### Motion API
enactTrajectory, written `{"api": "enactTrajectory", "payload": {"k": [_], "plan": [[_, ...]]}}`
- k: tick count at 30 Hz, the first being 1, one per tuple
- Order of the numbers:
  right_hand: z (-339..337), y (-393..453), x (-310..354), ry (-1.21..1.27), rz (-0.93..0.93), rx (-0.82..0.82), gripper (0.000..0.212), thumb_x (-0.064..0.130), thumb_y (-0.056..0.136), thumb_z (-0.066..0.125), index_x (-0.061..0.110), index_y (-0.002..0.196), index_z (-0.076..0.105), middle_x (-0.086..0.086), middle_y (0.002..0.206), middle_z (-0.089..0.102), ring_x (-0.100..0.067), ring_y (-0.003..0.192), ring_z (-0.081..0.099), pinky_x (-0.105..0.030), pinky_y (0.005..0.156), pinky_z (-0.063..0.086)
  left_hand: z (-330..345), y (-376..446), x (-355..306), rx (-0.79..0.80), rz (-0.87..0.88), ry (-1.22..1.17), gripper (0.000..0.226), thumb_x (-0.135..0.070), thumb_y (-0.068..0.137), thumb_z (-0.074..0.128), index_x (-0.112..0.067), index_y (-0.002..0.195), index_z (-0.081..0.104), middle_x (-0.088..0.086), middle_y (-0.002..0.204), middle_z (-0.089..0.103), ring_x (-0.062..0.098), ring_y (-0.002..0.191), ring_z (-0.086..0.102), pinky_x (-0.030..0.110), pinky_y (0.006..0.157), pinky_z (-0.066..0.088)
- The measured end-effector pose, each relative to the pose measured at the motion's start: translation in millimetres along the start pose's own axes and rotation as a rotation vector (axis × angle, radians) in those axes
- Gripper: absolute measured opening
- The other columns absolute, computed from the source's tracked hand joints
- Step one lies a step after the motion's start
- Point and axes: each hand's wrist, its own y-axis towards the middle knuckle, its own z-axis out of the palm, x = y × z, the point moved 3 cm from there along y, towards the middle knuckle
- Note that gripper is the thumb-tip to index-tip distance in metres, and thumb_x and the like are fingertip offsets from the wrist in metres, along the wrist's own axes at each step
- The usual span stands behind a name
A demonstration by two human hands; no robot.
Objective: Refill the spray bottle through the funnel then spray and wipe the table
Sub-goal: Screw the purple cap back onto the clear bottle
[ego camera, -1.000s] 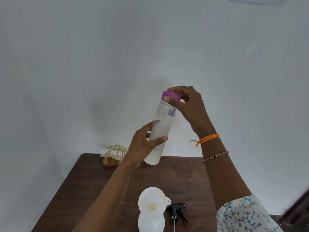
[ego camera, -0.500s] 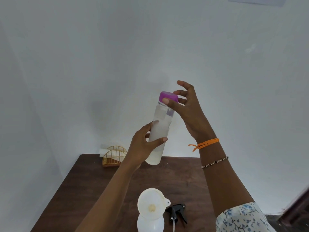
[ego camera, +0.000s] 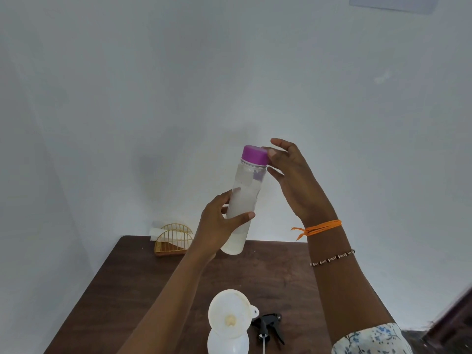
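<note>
My left hand [ego camera: 219,226] grips the lower half of a clear water bottle [ego camera: 245,198], held up and slightly tilted above the table. Its purple cap [ego camera: 254,155] is on the neck. My right hand [ego camera: 293,180] is beside the cap on the right, fingers spread, with only the thumb tip and a fingertip touching the cap's edge. A white funnel [ego camera: 229,312] sits in the mouth of the white spray bottle [ego camera: 227,343] at the table's near edge. The black trigger sprayer head [ego camera: 268,325] with its tube lies on the table just right of it.
The dark brown wooden table [ego camera: 127,290] stands against a white wall. A yellow wire napkin holder [ego camera: 173,240] with white napkins is at the far left corner. A dark piece of furniture shows at the lower right edge.
My right hand let go of the purple cap, slid from over its top to its right side and opened its fingers. The bottle in my left hand stayed nearly still.
</note>
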Motion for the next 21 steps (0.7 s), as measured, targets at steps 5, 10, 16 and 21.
{"api": "enactTrajectory", "payload": {"k": [5, 10, 16, 21], "plan": [[-2.0, -0.5, -0.8, 0.018, 0.027, -0.096, 0.027, 0.017, 0.095, 0.05, 0.017, 0.121, 0.046, -0.011, 0.125, 0.055, -0.02, 0.114, 0.054, -0.037, 0.104, 0.041, -2.6, 1.7, 4.5, -0.039, -0.027, -0.024, 0.058, -0.037, 0.078, 0.069, -0.027, 0.129, 0.044, 0.0, 0.132, 0.053, 0.011, 0.102, 0.052, 0.034, 0.091, 0.048], [2.3, -1.5, -6.2, -0.024, 0.06, -0.045, 0.03, 0.023, 0.096, 0.048, 0.021, 0.126, 0.043, -0.007, 0.135, 0.05, -0.022, 0.124, 0.048, -0.031, 0.103, 0.039, -4.7, 1.3, 4.4, -0.036, -0.015, -0.028, 0.059, -0.037, 0.078, 0.069, -0.026, 0.13, 0.044, 0.0, 0.132, 0.053, 0.011, 0.103, 0.052, 0.034, 0.091, 0.047], [4.8, -3.8, -1.5, 0.033, 0.019, -0.143, 0.023, 0.015, 0.095, 0.051, 0.015, 0.117, 0.048, -0.006, 0.111, 0.058, -0.02, 0.11, 0.054, -0.036, 0.101, 0.044, -5.3, 2.6, 3.1, -0.047, -0.014, -0.033, 0.059, -0.037, 0.078, 0.07, -0.027, 0.13, 0.043, -0.001, 0.131, 0.052, 0.011, 0.102, 0.052, 0.034, 0.091, 0.047], [5.5, -0.3, -4.4, 0.019, 0.033, 0.032, 0.039, 0.023, 0.094, 0.052, 0.017, 0.131, 0.043, -0.004, 0.125, 0.053, -0.02, 0.119, 0.05, -0.042, 0.11, 0.036, -4.8, -3.6, -2.3, 0.061, 0.042, -0.041, 0.053, -0.036, 0.079, 0.069, -0.035, 0.124, 0.042, -0.012, 0.12, 0.049, 0.01, 0.103, 0.052, 0.029, 0.088, 0.047]]}}
